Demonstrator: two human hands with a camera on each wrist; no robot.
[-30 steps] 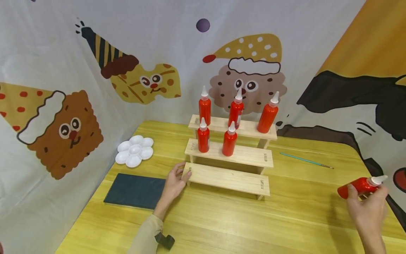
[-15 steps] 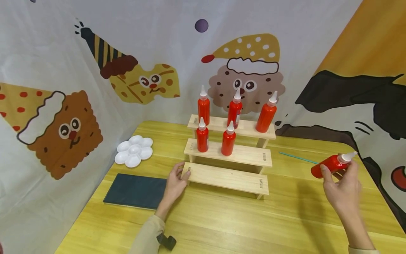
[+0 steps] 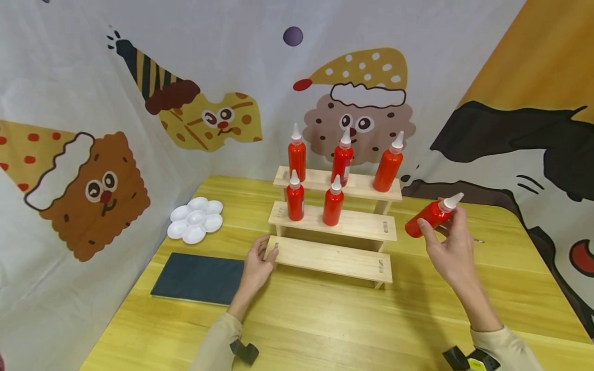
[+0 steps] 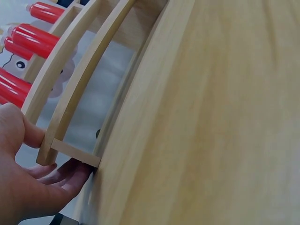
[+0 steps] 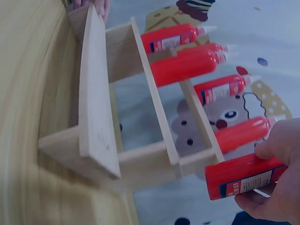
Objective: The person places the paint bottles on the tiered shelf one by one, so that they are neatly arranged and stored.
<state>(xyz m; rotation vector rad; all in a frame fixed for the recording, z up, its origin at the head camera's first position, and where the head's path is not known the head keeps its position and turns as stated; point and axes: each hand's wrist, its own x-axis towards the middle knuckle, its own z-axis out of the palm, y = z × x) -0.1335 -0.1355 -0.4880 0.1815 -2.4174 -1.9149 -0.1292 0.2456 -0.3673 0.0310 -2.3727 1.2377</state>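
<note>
My right hand (image 3: 452,250) grips a red paint bottle (image 3: 428,218) with a white pointed cap, tilted in the air just right of a three-tier wooden stand (image 3: 331,257). In the right wrist view the held bottle (image 5: 239,178) shows its label. At the left end of the lowest tier, my left hand (image 3: 258,265) pinches the board, thumb on top and fingers beneath, as the left wrist view also shows at the stand's end (image 4: 47,152). Three red bottles stand on the top tier, among them a right-hand bottle (image 3: 388,170). Two more, including a front bottle (image 3: 333,207), stand on the middle tier.
A white flower-shaped palette (image 3: 195,220) lies at the left of the yellow wooden table (image 3: 325,330). Nearer is a dark rectangular board (image 3: 197,278). A thin paintbrush (image 3: 479,240) lies partly hidden behind the right hand. A cartoon-printed cloth (image 3: 260,67) hangs behind.
My right hand has carried the red paint bottle leftward and upward from the table's right side to beside the stand. The left hand keeps its hold on the lowest tier.
</note>
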